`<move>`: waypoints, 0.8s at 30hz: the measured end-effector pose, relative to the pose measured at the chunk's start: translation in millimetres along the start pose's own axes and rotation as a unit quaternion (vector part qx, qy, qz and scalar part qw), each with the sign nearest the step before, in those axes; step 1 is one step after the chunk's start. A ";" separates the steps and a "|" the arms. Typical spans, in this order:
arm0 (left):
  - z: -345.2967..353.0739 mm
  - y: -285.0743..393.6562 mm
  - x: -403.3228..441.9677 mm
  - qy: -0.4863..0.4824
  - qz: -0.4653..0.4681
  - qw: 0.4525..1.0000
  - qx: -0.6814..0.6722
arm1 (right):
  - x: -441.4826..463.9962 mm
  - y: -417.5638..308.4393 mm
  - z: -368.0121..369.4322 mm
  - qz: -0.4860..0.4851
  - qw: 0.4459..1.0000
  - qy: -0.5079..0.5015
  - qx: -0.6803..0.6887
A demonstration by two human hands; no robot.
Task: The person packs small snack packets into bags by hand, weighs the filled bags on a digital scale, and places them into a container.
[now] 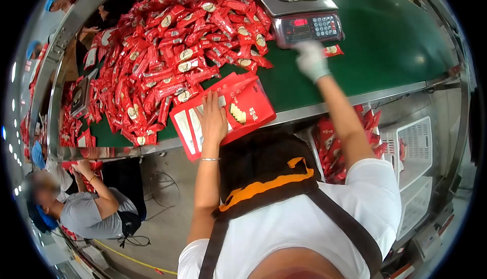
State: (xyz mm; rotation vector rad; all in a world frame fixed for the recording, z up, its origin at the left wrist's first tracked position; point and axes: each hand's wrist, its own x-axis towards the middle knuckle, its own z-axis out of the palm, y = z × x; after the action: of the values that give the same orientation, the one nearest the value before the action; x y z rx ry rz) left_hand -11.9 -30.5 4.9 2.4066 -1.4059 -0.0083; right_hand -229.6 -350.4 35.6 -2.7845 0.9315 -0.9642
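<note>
White short-sleeved shirt nearest us, we note the bare left hand spread on flat red printed pouches; 1 small red packet, long axis crosswise, lies just right of the nearer, white-gloved right hand, whose grip we cannot tell.

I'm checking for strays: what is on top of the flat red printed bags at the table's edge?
The bare left hand rests on the flat red printed bags; whatever it covers cannot be seen.
</note>
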 end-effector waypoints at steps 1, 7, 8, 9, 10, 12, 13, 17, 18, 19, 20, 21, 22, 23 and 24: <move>-0.9 1.0 -0.4 0.005 0.000 1.000 -0.001 | -7.9 61.0 0.3 0.006 0.993 0.111 -0.031; -4.9 3.6 -0.5 0.012 -0.005 1.000 -0.013 | -26.0 78.5 -26.3 0.041 0.963 -0.266 -0.003; -4.4 4.8 -1.2 0.008 -0.002 1.000 -0.016 | -32.0 49.6 -9.4 0.018 0.970 -0.216 0.107; -4.7 5.2 -1.2 0.007 -0.003 1.000 -0.012 | -24.5 11.3 2.5 0.022 0.965 -0.213 0.152; -3.7 4.8 -3.4 0.003 -0.007 1.000 -0.009 | -13.0 -25.8 9.8 0.031 0.958 -0.185 0.219; -2.8 3.0 -1.4 0.002 -0.008 1.000 -0.001 | 10.7 -65.3 99.7 0.067 0.976 -0.113 0.175; -1.7 2.1 -1.4 0.004 -0.006 1.000 -0.001 | 15.2 -88.5 105.6 0.086 0.986 -0.106 0.101; 3.3 -1.8 -1.6 0.016 -0.005 1.000 -0.001 | 20.7 -101.1 103.4 0.126 0.981 -0.150 0.002; 6.4 2.3 -6.6 0.014 -0.008 1.000 -0.012 | 13.6 -86.1 103.5 0.113 0.979 -0.165 0.042; 4.0 1.8 -6.5 0.016 -0.010 1.000 -0.009 | 10.9 -78.0 98.4 0.099 0.975 -0.176 0.088; 0.2 1.5 -2.1 0.016 -0.009 1.000 0.000 | 3.5 -66.6 91.9 0.099 0.975 -0.176 0.088; 1.6 0.8 -2.1 0.016 -0.011 1.000 -0.008 | -10.8 -63.3 66.3 0.106 0.971 -0.198 0.087; 1.2 0.9 -1.3 0.015 -0.009 1.000 -0.016 | -23.9 -58.8 42.6 0.115 0.966 -0.217 0.083; -6.5 -1.5 -0.1 0.019 -0.010 1.000 -0.007 | -38.1 -54.8 30.2 0.119 0.964 -0.231 0.061; -3.2 4.7 -2.5 0.018 -0.014 1.000 -0.018 | -52.5 -45.5 11.7 0.123 0.959 -0.255 0.022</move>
State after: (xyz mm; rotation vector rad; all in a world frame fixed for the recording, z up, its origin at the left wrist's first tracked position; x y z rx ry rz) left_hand -16.6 -29.5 8.9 2.3865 -1.3445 0.0025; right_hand -231.7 -285.6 8.1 -2.5881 1.1024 -0.2084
